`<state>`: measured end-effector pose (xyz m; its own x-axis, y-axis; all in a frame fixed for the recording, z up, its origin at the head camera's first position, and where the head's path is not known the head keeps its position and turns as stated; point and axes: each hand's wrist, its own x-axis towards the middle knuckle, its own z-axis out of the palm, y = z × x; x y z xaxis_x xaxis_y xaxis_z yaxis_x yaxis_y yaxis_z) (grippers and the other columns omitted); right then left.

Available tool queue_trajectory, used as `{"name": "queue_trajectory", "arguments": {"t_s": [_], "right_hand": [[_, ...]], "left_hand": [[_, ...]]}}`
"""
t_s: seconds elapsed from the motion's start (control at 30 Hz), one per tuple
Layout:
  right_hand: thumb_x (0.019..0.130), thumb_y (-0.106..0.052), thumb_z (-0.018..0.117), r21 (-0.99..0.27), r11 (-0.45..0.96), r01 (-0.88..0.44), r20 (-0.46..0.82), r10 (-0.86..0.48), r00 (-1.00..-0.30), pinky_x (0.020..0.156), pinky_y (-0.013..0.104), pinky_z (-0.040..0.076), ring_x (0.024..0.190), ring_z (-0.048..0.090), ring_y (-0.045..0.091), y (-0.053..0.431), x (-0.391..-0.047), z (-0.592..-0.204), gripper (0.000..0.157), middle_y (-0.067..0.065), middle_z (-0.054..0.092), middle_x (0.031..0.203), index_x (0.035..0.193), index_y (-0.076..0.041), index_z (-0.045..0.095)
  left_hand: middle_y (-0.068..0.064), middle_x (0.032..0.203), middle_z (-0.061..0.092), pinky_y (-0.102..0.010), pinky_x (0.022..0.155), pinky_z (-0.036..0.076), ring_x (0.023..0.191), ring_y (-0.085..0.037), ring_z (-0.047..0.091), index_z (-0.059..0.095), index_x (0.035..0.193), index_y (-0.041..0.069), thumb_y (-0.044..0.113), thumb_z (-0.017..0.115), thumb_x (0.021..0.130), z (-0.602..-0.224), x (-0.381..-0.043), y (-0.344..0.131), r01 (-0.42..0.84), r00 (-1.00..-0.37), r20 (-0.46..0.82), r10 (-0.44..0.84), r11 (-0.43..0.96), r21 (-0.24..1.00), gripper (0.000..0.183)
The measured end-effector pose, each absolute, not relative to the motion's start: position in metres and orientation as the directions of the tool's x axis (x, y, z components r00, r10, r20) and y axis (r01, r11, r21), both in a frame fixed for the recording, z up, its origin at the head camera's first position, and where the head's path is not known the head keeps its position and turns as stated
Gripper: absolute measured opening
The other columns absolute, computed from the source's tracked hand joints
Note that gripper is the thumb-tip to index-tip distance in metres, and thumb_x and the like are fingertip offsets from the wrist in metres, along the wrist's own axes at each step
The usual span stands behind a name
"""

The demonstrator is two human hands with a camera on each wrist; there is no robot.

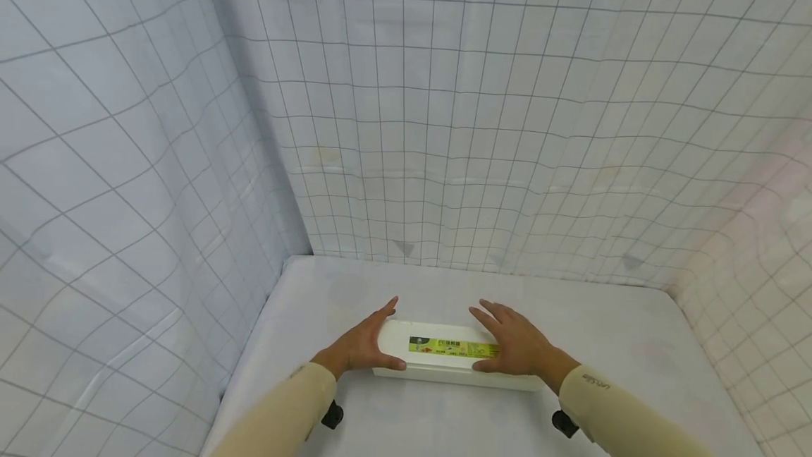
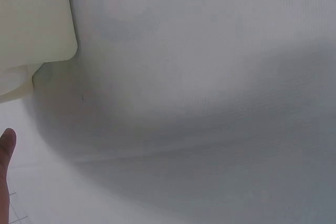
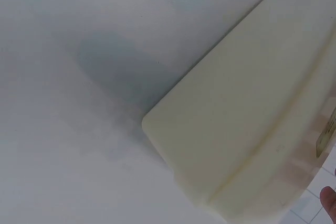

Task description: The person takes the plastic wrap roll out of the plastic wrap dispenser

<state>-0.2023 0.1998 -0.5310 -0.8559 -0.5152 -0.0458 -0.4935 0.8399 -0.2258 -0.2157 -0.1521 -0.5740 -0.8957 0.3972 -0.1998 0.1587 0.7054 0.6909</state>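
Sleeves, two, cream: the left sleeve point(image 1: 285, 407) and right sleeve point(image 1: 622, 407) lie nearest us in the head view, each with a small black device point(image 1: 333, 415) point(image 1: 565, 423) beside it.

Box, one: a long, off-white box point(image 1: 438, 365), lying lengthwise across the white tabletop point(image 1: 444, 422), between the two hands. It bears a yellow-green label point(image 1: 453, 348) on top, partly covered at its right end.

Left hand point(image 1: 368, 344): at the box's left end, fingers spread and extended, thumb over the near edge. Right hand point(image 1: 520, 340): over the right part, fingers likewise spread, thumb at the near edge. We see no closed grip on either side; how firmly they touch, we cannot tell.

Handling, in our judgement: probably light, of stiff plastic, smooth enough to slip under dry fingers, and likely to flex or crack if squeezed hard at mid-length. We would hold it near both ends, thumbs on the near long side and fingers on the far one.

Container and contents: a ridge along the near side suggests a lid, apparently closed. Part of the wall looks translucent in the right wrist view; the contents we cannot make out.

Surround: a white, grid-patterned sheet point(image 1: 406, 125).
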Motion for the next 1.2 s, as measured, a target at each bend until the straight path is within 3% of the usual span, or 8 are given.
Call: {"name": "queue_trajectory", "arguments": {"t_s": [0.53,0.97,1.2], "right_hand": [[0.074,-0.065,0.082,-0.316,0.814,-0.488,-0.131,-0.547,-0.827,0.115,0.065,0.038,0.145,0.042,0.043,0.183,-0.197,-0.537,0.108,0.012,0.033,0.166,0.16,-0.024,0.033],[0.071,-0.063,0.085,-0.251,0.794,-0.553,-0.103,-0.59,-0.801,0.115,0.06,0.039,0.141,0.048,0.039,0.178,-0.197,-0.555,0.11,0.009,0.042,0.161,0.16,-0.024,0.034],[0.07,-0.067,0.084,-0.205,0.812,-0.547,-0.108,-0.574,-0.811,0.114,0.06,0.04,0.14,0.047,0.036,0.172,-0.198,-0.56,0.113,0.009,0.043,0.16,0.16,-0.023,0.031]], "left_hand": [[-0.011,0.166,0.035,-0.065,0.117,0.035,0.147,-0.036,0.042,0.005,0.166,0.031,0.052,0.094,0.064,-0.594,-0.204,-0.156,0.085,-0.934,-0.158,0.32,0.631,0.771,0.137],[-0.008,0.167,0.033,-0.062,0.12,0.033,0.153,-0.036,0.034,0.005,0.166,0.029,0.058,0.095,0.058,-0.622,-0.192,-0.16,0.046,-0.959,-0.134,0.25,0.604,0.795,0.143],[-0.007,0.165,0.036,-0.061,0.12,0.033,0.152,-0.036,0.035,0.01,0.166,0.017,0.056,0.096,0.059,-0.637,-0.192,-0.157,0.084,-0.968,-0.066,0.241,0.564,0.821,0.142]]}}
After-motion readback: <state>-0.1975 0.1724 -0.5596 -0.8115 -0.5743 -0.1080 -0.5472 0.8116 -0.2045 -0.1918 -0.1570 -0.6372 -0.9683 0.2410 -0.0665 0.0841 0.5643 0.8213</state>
